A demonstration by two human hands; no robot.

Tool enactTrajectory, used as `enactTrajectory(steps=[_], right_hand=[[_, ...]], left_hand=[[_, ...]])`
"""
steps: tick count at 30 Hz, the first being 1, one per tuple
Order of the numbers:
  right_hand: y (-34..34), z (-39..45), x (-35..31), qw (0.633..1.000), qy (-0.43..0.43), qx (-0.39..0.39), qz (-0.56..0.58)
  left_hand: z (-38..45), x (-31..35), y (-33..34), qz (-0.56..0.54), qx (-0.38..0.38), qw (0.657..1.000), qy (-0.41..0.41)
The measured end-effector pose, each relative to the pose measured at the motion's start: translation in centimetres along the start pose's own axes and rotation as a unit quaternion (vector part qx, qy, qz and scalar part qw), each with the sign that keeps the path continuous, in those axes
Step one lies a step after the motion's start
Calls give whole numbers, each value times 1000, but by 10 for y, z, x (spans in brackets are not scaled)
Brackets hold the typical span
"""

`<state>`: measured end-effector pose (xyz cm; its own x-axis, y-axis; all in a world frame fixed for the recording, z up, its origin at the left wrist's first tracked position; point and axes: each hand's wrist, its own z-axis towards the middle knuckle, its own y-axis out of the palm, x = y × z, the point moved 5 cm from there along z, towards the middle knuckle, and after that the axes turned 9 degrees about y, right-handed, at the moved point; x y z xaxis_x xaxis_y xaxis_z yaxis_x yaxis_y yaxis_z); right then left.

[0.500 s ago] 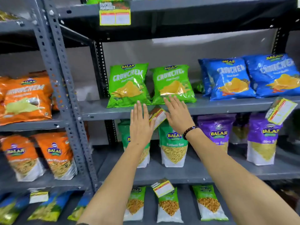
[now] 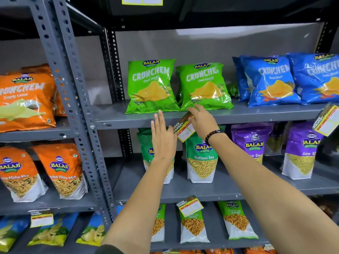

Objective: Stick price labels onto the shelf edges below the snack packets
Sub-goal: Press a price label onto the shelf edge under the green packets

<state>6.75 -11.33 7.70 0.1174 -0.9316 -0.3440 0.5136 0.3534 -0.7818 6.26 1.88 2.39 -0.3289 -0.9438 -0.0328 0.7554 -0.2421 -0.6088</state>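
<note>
Hidden bits first: right hand [image 2: 202,120] covered the upper right part of the label [image 2: 184,128], so its top edge and any contact with the shelf edge [image 2: 128,122] could not be confirmed. Small print on the label was too blurred to read; only "SUPER MARKET" was legible. Left hand [image 2: 162,139] blocked most of one green sev pouch [image 2: 146,143] on the shelf below. A yellow label [image 2: 142,0] at the top was cut off by the frame, and another label [image 2: 328,121] at the right edge was partly cut off and hung tilted. The label sat tilted at the front edge of the middle shelf, below the gap between the two green Crunchem packets [image 2: 151,87], and hung down in front of the Ratlami Sev pouch [image 2: 202,158]. It lay between the two hands: left hand just beside its lower left corner, fingers straight and together, palm toward the shelf, holding nothing; whether it touched the label, cannot tell. Right hand was spread flat, fingers reaching over the shelf's front edge toward the packets, palm side over the label; whether it pressed or pinched the label, cannot tell. Another label [image 2: 189,206] hung on the front edge of the shelf below.
</note>
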Motion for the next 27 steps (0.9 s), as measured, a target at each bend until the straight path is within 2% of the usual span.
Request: enactTrajectory(steps=[7, 14, 17, 21, 27], right_hand=[[-3, 11, -4, 997, 31, 21, 71], [-8, 8, 5, 988, 47, 2, 149], [-10, 5, 13, 984, 45, -1, 170], [1, -5, 17, 990, 30, -14, 139], [6, -10, 17, 986, 33, 46, 158]], left_hand=[[8, -9, 6, -75, 20, 996, -37], [11, -12, 1, -150, 5, 988, 24], [16, -18, -6, -156, 5, 987, 43], [21, -29, -6, -144, -37, 987, 60], [32, -27, -13, -107, -19, 992, 59]])
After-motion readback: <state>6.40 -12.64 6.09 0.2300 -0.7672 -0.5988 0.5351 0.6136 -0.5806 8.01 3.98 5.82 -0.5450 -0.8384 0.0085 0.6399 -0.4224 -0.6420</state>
